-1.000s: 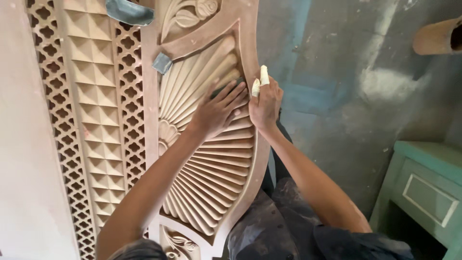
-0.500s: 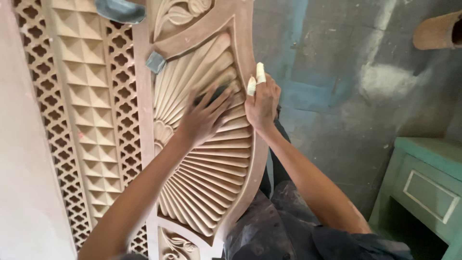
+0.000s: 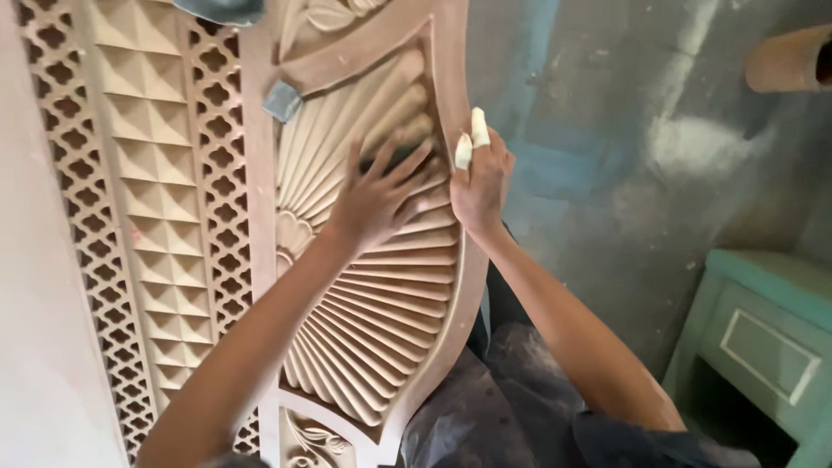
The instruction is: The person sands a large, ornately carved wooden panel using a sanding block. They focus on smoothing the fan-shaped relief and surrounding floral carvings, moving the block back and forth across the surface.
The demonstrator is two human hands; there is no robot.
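Two bare hands are at work on a carved wooden panel [image 3: 373, 286], and from my remote seat I see no container that holds anything; the nearest to one is a green cabinet [image 3: 763, 347] at the lower right, shut, its contents hidden from me.

My left hand [image 3: 377, 199] comes in from the bottom left, forearm stretched long across the fan of carved flutes, palm down. Its fingers are spread apart and pressed flat on the ribs of the sunburst, with a dark piece of sanding material [image 3: 399, 156] just showing under the fingertips; I cannot tell how firmly it is pinched, only that the hand bears down on it.

My right hand [image 3: 481, 186] reaches in from the lower right, elbow bent, and wraps over the panel's curved outer rim. Its fingers are curled together on that edge, and two of them wear pale finger wraps [image 3: 472, 139] that stand up above the rim.

Left of the fan runs a strip of pierced lattice [image 3: 217, 199], then a band of raised pyramid blocks [image 3: 143, 191]. A small grey pad [image 3: 282, 101] lies on the panel just above the flutes, apart from both hands. Dusty dark trousers [image 3: 485, 407] show beneath the panel.
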